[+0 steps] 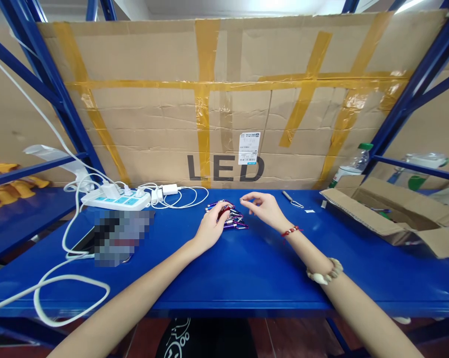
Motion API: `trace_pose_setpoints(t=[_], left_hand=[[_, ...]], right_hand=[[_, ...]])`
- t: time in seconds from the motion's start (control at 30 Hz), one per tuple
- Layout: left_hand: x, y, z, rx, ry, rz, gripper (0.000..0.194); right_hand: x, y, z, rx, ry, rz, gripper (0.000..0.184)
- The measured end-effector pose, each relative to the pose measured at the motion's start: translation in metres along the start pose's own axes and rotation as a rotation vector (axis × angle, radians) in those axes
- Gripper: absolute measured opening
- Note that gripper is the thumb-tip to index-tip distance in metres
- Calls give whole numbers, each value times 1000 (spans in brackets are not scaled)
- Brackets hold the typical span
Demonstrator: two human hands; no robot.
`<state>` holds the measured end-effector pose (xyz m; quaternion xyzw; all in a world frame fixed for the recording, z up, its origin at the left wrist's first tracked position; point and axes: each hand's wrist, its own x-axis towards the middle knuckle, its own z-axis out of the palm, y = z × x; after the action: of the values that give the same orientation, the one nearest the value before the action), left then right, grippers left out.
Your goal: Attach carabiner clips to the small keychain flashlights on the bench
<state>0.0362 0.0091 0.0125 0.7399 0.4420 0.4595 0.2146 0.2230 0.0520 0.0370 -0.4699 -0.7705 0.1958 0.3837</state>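
Note:
Several slim, shiny purple and blue metal pieces with silvery clip-like ends lie in a small pile [236, 219] on the blue table. At the left side of this pile is my left hand [210, 223], its fingers curled around a small shiny red piece [223, 213]. My right hand [261, 208] hovers just to the right of the pile, thumb and forefinger pinched together. Whatever sits between those fingertips is too small to make out. Part of the pile is hidden behind my left hand.
A white power strip [116, 199] with cables and a blurred dark flat item [116, 236] occupy the left. A small grey rod with a looped cord [291, 199] lies behind my right hand. On the right are an open cardboard box [381, 226] and a green-capped bottle [353, 164].

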Motion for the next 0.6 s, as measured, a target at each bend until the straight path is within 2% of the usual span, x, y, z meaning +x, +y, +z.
trace_pose_setpoints(t=[0.07,0.17,0.47,0.6], left_hand=[[0,-1,1,9,3,-4,25],[1,-2,1,21,2,4,25],[-1,-4,2,49,-46,34,25],[0,-6,3,46,-50,-5,26]], right_hand=[[-1,-5,4,175,32,-63,29],[-4,-10,10,274,35,-185,29],[-8,-10,18,222,28,-370,25],[-9,-15,12,117,-8,-351,29]])
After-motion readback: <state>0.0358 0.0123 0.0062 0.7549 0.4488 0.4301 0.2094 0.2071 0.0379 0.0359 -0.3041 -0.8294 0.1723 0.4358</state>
